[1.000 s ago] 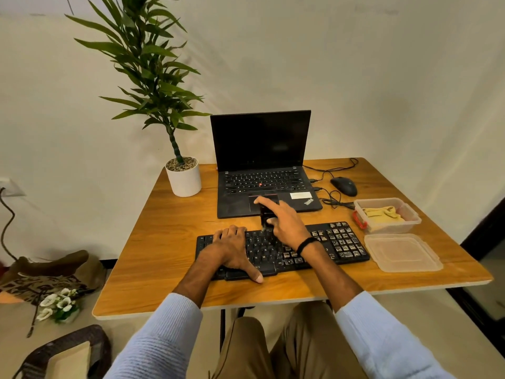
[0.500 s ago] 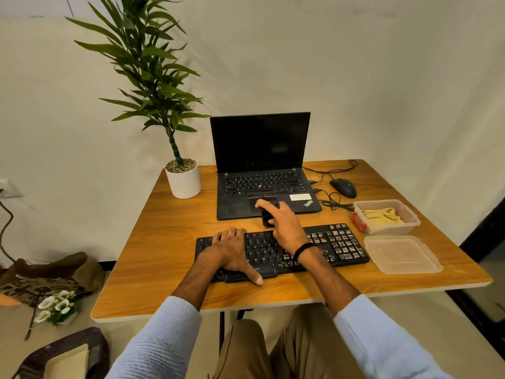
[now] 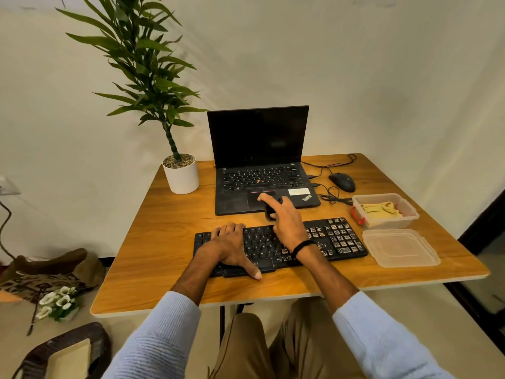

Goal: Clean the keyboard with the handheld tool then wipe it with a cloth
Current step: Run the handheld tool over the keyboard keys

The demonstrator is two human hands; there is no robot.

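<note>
Black, stiff plastic keyboard [image 3: 278, 243] near the desk's front edge: my left hand [image 3: 232, 246] pins it flat, right hand [image 3: 287, 220] grasps the small dark handheld tool [image 3: 270, 210].

laptop [image 3: 262, 170] open – screen dark | mouse [image 3: 342, 182] | potted plant [image 3: 181, 173]

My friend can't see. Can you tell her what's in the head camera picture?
A person's right hand holds a small black tool at the back edge of a black keyboard, while the left hand steadies it. A yellow cloth waits in a clear box.
</note>
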